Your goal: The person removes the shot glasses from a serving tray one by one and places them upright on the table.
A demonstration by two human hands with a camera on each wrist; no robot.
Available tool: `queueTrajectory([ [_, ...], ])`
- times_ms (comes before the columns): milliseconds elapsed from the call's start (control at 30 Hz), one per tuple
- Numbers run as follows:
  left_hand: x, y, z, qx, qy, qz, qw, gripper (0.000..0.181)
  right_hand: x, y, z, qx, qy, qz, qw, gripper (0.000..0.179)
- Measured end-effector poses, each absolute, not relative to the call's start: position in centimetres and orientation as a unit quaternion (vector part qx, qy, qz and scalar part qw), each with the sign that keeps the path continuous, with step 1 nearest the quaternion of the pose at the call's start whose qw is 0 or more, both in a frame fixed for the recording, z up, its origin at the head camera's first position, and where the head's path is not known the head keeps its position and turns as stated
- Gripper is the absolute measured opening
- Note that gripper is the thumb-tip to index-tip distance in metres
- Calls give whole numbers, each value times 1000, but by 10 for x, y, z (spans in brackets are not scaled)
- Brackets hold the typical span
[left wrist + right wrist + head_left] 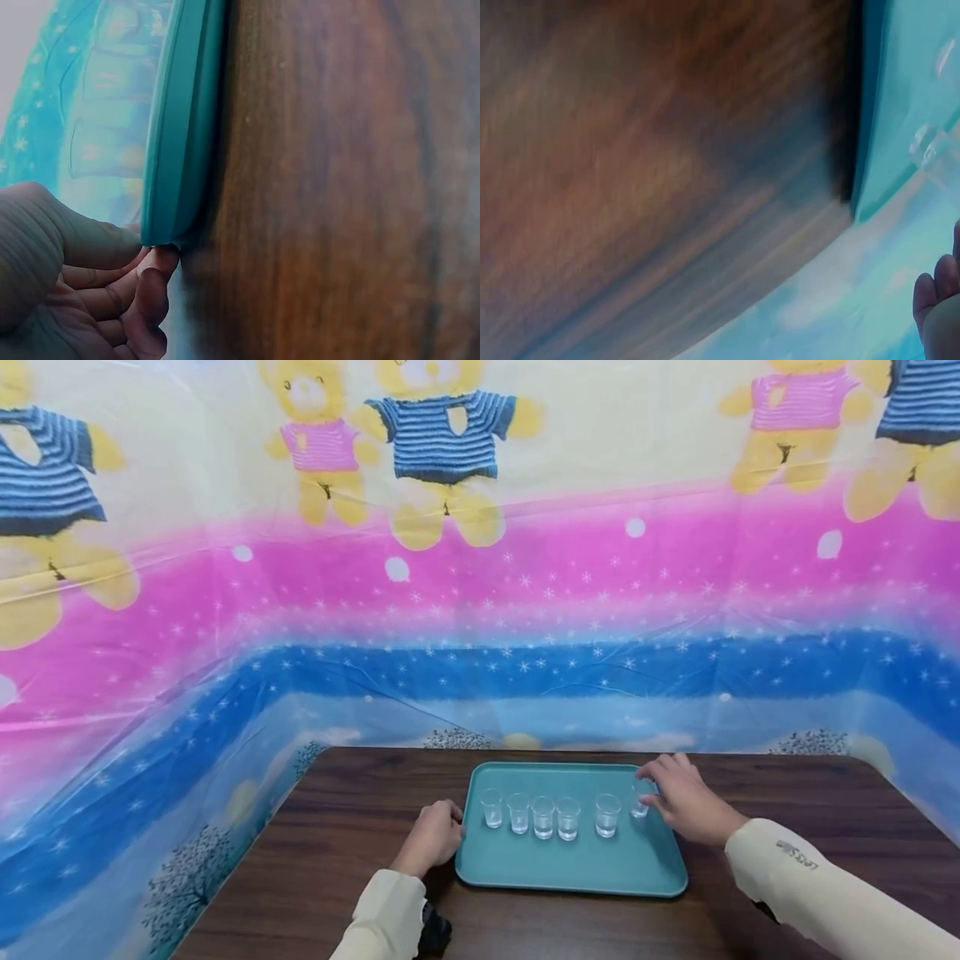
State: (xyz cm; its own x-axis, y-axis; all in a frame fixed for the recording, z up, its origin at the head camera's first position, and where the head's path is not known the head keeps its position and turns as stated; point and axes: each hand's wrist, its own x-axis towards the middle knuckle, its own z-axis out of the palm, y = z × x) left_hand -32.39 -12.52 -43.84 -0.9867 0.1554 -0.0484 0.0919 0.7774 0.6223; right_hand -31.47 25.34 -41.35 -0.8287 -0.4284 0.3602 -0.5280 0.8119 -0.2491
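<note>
A teal tray (570,868) lies on the table with several small clear cups standing in a row on it, each with a little clear liquid at its bottom. At the tray's left edge my left hand (437,837) grips the rim; the left wrist view shows the thumb (105,244) against the rim and curled fingers beneath. My right hand (686,802) reaches over the right edge, its thumb and fingers around the rightmost cup (639,808). In the right wrist view that cup (928,150) is partly cut off, and only some fingertips (925,294) show.
The dark wood table (360,827) extends around the tray. Behind it hangs a cloth backdrop (525,668) printed with bears and snowflakes. Along the row, a wider gap sets the two right-hand cups, including cup (607,817), apart from the others.
</note>
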Motion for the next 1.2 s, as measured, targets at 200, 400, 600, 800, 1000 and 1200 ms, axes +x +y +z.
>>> queueTrajectory([
  [200, -326, -129, -442, 73, 938, 336, 49, 14, -337, 277, -407, 221, -943, 180, 170, 22],
  [400, -324, -128, -439, 75, 938, 334, 56, 12, -349, 296, -409, 180, -949, 199, 165, 27],
  [600, -318, -125, -437, 73, 937, 337, 62, 12, -359, 302, -420, 157, -954, 195, 167, 27],
  [800, -316, -125, -438, 77, 934, 342, 65, 14, -368, 299, -426, 140, -960, 192, 150, 25],
  [1000, -319, -127, -437, 70, 933, 345, 71, 15, -374, 297, -432, 139, -959, 207, 138, 28],
  [1200, -322, -126, -437, 72, 935, 340, 68, 16, -376, 299, -435, 136, -958, 221, 120, 36],
])
